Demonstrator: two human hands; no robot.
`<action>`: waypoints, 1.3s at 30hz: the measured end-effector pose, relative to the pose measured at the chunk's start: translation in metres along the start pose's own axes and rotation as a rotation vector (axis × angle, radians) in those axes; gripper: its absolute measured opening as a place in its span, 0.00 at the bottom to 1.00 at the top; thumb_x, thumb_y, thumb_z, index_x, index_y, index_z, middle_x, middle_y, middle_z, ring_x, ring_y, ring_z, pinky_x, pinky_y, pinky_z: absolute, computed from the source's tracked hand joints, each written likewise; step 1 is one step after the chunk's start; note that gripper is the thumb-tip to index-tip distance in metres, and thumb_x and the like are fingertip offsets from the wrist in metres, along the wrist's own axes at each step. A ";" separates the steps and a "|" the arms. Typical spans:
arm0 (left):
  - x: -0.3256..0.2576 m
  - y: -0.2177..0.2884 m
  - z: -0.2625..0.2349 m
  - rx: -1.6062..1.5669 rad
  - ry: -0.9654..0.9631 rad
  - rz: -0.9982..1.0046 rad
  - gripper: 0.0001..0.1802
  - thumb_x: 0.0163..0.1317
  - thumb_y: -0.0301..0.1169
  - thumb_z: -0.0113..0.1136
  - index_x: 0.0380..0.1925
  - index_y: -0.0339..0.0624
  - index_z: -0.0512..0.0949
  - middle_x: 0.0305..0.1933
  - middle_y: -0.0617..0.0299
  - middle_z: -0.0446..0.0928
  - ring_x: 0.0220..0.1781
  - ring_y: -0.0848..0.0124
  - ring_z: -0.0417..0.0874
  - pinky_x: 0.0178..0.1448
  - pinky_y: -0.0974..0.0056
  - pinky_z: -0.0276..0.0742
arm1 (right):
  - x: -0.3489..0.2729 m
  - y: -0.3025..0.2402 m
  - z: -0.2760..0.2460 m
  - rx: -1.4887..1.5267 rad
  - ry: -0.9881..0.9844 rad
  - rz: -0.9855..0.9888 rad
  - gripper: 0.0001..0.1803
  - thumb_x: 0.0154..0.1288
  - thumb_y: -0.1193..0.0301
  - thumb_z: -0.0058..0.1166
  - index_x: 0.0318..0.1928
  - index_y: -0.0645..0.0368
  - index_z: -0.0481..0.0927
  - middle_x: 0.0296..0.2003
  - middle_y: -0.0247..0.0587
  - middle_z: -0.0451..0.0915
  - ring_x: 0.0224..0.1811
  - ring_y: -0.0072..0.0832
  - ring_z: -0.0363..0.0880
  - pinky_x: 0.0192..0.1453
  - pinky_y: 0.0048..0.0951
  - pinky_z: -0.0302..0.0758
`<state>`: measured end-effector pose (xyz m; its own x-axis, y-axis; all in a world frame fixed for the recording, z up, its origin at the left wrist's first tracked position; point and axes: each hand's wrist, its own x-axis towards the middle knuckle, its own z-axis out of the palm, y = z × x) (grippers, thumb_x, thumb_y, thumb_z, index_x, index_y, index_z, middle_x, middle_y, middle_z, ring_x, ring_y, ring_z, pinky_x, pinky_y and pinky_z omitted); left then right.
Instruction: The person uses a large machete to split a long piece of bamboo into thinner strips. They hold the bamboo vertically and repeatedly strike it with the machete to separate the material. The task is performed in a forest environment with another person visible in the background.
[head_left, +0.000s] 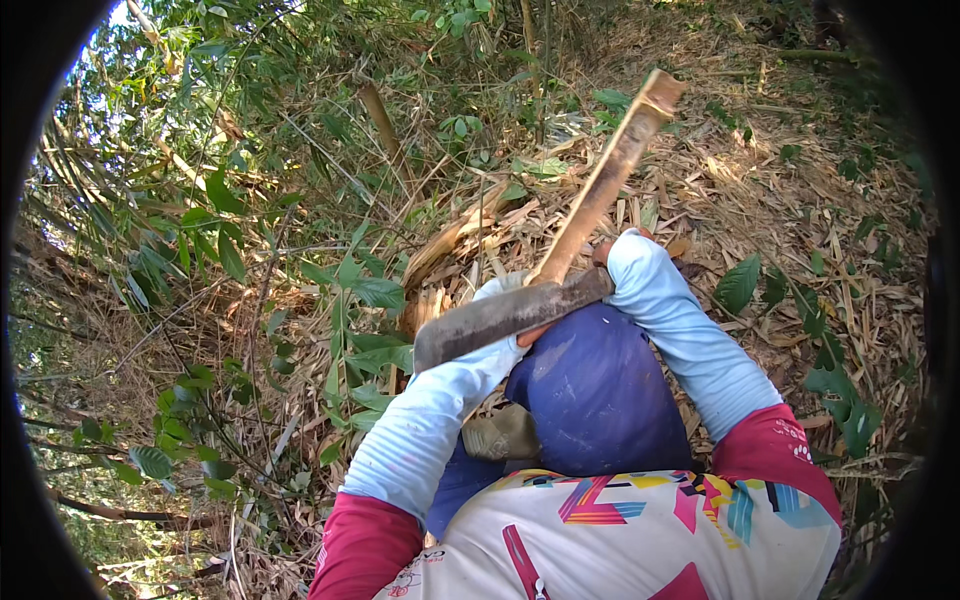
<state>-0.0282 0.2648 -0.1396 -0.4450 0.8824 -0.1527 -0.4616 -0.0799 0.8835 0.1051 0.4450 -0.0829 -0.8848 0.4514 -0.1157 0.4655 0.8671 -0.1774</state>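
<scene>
One machete (490, 322) is clasped in my right grip (604, 253); my left grip's (533, 336) hold I cannot tell. Slipping bamboo (608, 180) could misguide it into my knee (600, 385).

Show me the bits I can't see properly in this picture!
All in the head view:
Left hand: mostly hidden behind the big knife, so its grip can't be told.
Knife's handle: covered by the right hand and its pale blue sleeve.
Near end of the long tan strip: lost behind the knife.
Shoe: partly hidden by the blue trouser leg.
</scene>
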 end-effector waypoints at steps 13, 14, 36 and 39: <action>0.014 0.041 0.021 1.135 -0.147 0.180 0.16 0.67 0.34 0.56 0.50 0.39 0.70 0.31 0.59 0.77 0.34 0.71 0.79 0.37 0.64 0.73 | 0.031 0.037 0.059 0.064 0.014 -0.099 0.26 0.41 0.60 0.67 0.45 0.53 0.80 0.38 0.43 0.82 0.45 0.42 0.81 0.53 0.39 0.76; 0.018 0.033 0.016 1.044 -0.144 0.138 0.13 0.67 0.33 0.54 0.48 0.39 0.70 0.32 0.58 0.77 0.34 0.71 0.79 0.39 0.64 0.74 | 0.027 0.041 0.065 0.062 0.029 -0.095 0.25 0.42 0.60 0.67 0.44 0.53 0.80 0.38 0.42 0.82 0.45 0.42 0.81 0.52 0.39 0.76; 0.005 -0.011 -0.003 0.369 -0.176 0.104 0.20 0.67 0.32 0.57 0.56 0.39 0.67 0.48 0.57 0.78 0.49 0.71 0.80 0.56 0.66 0.76 | 0.007 0.058 0.057 -0.120 0.119 -0.065 0.26 0.39 0.55 0.69 0.37 0.56 0.77 0.25 0.46 0.78 0.30 0.44 0.80 0.36 0.38 0.75; -0.007 -0.001 0.003 0.583 -0.122 0.248 0.19 0.66 0.32 0.58 0.54 0.39 0.69 0.45 0.58 0.78 0.47 0.70 0.81 0.53 0.66 0.76 | 0.008 0.048 0.056 -0.146 0.134 0.002 0.25 0.41 0.54 0.68 0.37 0.56 0.77 0.25 0.47 0.78 0.31 0.45 0.80 0.37 0.38 0.75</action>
<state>-0.0220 0.2599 -0.1378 -0.3782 0.9194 0.1080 0.1515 -0.0536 0.9870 0.1213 0.4789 -0.1469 -0.8833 0.4685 0.0172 0.4678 0.8832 -0.0326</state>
